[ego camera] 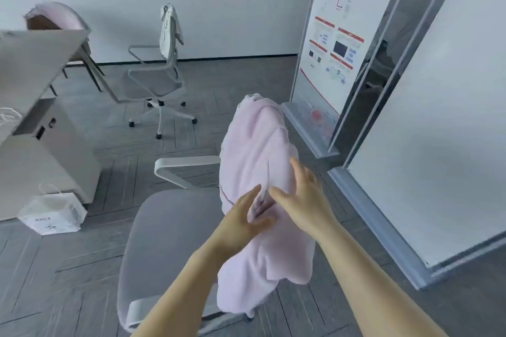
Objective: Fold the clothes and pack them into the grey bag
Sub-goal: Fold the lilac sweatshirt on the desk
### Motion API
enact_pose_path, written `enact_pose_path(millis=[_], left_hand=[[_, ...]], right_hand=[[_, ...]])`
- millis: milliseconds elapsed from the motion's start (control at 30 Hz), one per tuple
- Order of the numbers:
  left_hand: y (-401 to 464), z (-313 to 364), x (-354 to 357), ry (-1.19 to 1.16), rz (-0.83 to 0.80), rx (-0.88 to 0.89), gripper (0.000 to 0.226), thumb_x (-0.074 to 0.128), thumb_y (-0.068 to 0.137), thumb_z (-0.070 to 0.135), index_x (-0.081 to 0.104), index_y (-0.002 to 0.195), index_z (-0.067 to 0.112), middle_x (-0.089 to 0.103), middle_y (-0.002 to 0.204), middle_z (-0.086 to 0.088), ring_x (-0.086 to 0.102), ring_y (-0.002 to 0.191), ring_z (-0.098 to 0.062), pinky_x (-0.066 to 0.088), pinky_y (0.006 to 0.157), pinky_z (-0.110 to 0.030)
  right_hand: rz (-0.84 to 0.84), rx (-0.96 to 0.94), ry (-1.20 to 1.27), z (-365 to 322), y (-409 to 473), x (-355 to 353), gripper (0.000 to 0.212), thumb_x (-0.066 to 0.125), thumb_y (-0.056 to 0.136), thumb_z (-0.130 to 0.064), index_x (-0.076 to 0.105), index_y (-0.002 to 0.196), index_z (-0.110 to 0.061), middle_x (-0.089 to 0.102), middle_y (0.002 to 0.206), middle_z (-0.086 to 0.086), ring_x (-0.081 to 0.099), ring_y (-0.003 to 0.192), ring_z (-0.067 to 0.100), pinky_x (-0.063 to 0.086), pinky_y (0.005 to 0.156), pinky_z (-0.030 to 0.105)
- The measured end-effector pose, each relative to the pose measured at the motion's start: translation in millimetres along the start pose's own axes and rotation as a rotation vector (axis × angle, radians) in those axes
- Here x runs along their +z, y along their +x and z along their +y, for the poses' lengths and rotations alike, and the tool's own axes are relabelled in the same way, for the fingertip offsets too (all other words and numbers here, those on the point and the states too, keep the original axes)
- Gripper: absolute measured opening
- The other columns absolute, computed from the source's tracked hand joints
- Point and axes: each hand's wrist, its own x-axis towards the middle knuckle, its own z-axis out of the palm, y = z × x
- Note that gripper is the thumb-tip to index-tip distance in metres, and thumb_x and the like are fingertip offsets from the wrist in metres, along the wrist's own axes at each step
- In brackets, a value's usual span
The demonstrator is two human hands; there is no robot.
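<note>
A pale pink garment (260, 145) hangs draped over the backrest of a grey office chair (169, 227) right in front of me. My left hand (243, 219) and my right hand (304, 200) are both against the cloth at mid height, fingers spread, close to each other. Neither hand clearly grips the fabric. A white garment (169, 27) hangs over the back of a second chair (156, 82) farther away. Another pink garment (63, 15) lies on a brown chair at the far left. No grey bag is in sight.
A grey table (32, 63) and a cabinet (41, 159) stand at the left, with a white paper bag (53, 216) on the floor beside them. A poster stand (334, 35) and glass partition frames (383, 221) are at the right. Grey floor lies between the chairs.
</note>
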Motion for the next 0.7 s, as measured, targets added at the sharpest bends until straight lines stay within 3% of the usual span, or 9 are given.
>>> enact_pose_path(millis=[67,100,167,200,267,367,433,533,700], left_hand=[[12,8,6,-0.036,-0.053,-0.068,0.065,0.067,0.09,0.017,0.031,0.14,0.037,0.041,0.135,0.016,0.043,0.099,0.033,0.039,0.076,0.003],[19,9,8,0.022,-0.06,-0.072,0.053,0.068,0.089,0.02,0.039,0.129,0.04,0.046,0.128,0.015,0.049,0.101,0.024,0.043,0.077,-0.002],[30,9,9,0.182,-0.033,-0.081,0.03,0.067,0.086,0.033,0.054,0.113,0.033,0.056,0.113,0.01,0.057,0.106,-0.002,0.046,0.085,-0.017],[33,8,9,0.221,-0.03,-0.106,0.027,0.065,0.086,0.035,0.057,0.11,0.028,0.06,0.103,0.009,0.059,0.099,-0.008,0.047,0.084,-0.023],[40,7,8,0.27,-0.024,-0.14,0.013,0.064,0.088,0.032,0.055,0.091,0.022,0.058,0.083,0.01,0.054,0.076,-0.011,0.041,0.068,-0.025],[46,9,2,0.327,-0.04,-0.074,0.03,0.062,0.089,0.027,0.04,0.07,0.019,0.047,0.072,0.004,0.039,0.066,-0.015,0.03,0.06,-0.027],[48,10,-5,0.361,-0.024,0.002,0.033,0.059,0.091,0.026,0.037,0.068,0.018,0.044,0.074,0.004,0.037,0.065,-0.014,0.029,0.057,-0.024],[46,17,-15,0.277,0.053,0.091,0.031,0.053,0.093,0.023,0.032,0.071,0.018,0.034,0.065,0.008,0.028,0.057,-0.01,0.026,0.048,-0.019],[44,50,-48,0.006,0.196,0.254,0.016,0.057,0.097,0.024,0.051,0.084,0.016,0.04,0.064,0.01,0.034,0.054,-0.002,0.031,0.052,-0.015]], right_hand=[[-0.183,0.171,0.202,11,5,-3,0.088,0.061,0.083,-0.053,0.007,0.152,-0.041,0.031,0.155,-0.007,0.04,0.135,0.022,0.039,0.098,0.038],[-0.222,0.196,0.226,17,6,-1,0.09,0.062,0.082,-0.052,0.005,0.152,-0.042,0.039,0.15,-0.006,0.048,0.128,0.021,0.041,0.096,0.037],[-0.178,0.199,0.193,24,7,4,0.085,0.061,0.082,-0.052,0.012,0.151,-0.039,0.057,0.127,-0.005,0.06,0.107,0.019,0.049,0.09,0.04],[-0.136,0.192,0.16,24,5,8,0.081,0.06,0.081,-0.052,0.019,0.148,-0.034,0.061,0.115,-0.005,0.062,0.1,0.019,0.051,0.086,0.041],[-0.038,0.189,0.101,24,5,15,0.064,0.059,0.083,-0.05,0.034,0.136,-0.023,0.062,0.095,-0.007,0.063,0.089,0.02,0.052,0.077,0.039],[0.05,0.169,0.006,15,1,18,0.049,0.058,0.088,-0.045,0.038,0.123,-0.017,0.064,0.085,-0.006,0.062,0.08,0.022,0.046,0.063,0.034],[0.082,0.167,-0.019,7,1,15,0.041,0.056,0.088,-0.043,0.04,0.119,-0.021,0.067,0.092,-0.002,0.064,0.086,0.025,0.046,0.065,0.035],[0.136,0.11,-0.038,-9,6,7,0.014,0.051,0.087,-0.039,0.042,0.087,-0.027,0.064,0.083,-0.001,0.061,0.08,0.027,0.048,0.065,0.036],[0.187,-0.082,0.047,-64,33,-27,0.028,0.059,0.086,-0.034,0.042,0.069,-0.02,0.053,0.065,-0.004,0.053,0.071,0.023,0.043,0.064,0.036]])
